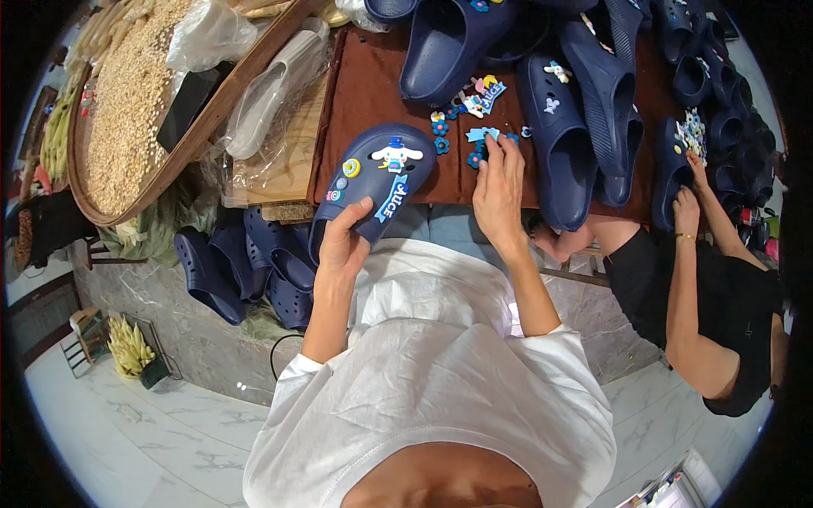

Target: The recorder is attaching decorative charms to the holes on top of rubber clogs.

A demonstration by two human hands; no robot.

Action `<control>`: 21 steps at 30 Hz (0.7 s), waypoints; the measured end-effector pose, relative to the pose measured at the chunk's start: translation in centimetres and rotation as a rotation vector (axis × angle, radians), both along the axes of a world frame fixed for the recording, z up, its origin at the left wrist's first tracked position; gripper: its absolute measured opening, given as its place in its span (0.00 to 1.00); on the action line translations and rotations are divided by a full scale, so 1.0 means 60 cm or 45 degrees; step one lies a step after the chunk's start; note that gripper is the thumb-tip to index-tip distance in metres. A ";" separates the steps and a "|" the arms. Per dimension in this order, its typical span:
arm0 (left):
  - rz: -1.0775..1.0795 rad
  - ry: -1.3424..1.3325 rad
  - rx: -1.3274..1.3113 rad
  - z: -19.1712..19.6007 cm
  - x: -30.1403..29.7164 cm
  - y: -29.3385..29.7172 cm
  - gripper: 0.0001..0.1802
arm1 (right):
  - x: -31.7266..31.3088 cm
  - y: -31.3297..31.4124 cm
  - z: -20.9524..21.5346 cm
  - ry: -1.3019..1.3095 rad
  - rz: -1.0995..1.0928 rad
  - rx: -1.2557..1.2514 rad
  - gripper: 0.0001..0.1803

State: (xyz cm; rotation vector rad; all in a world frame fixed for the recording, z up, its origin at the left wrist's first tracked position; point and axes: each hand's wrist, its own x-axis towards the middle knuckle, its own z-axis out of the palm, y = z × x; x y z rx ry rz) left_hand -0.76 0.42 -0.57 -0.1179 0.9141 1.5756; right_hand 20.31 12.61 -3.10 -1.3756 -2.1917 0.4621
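Note:
A navy clog is in my left hand, thumb on its upper and fingers underneath. Its toe carries several shoe charms: a white long-eared character, a yellow ring, small round ones and a light-blue lettered banner. My right hand reaches over the brown cloth, fingers stretched out and thumb apart. Its fingertips are at a light-blue charm; whether they touch it I cannot tell. Around it lie blue flower charms and another lettered banner charm.
Navy clogs crowd the brown-covered table at back and right. At far right a person's hands work on a decorated clog. Left are a grain tray, a phone and a bagged pale slipper. More clogs hang below.

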 end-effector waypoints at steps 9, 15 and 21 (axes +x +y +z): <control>-0.018 -0.031 0.021 -0.001 -0.001 -0.001 0.26 | 0.010 0.051 -0.020 -0.027 -0.194 0.139 0.25; -0.017 -0.064 0.068 0.006 0.001 0.002 0.25 | -0.014 0.032 0.001 0.078 0.005 0.111 0.22; -0.012 -0.050 0.031 -0.006 -0.004 -0.001 0.26 | 0.000 0.069 -0.012 -0.135 -0.194 0.172 0.23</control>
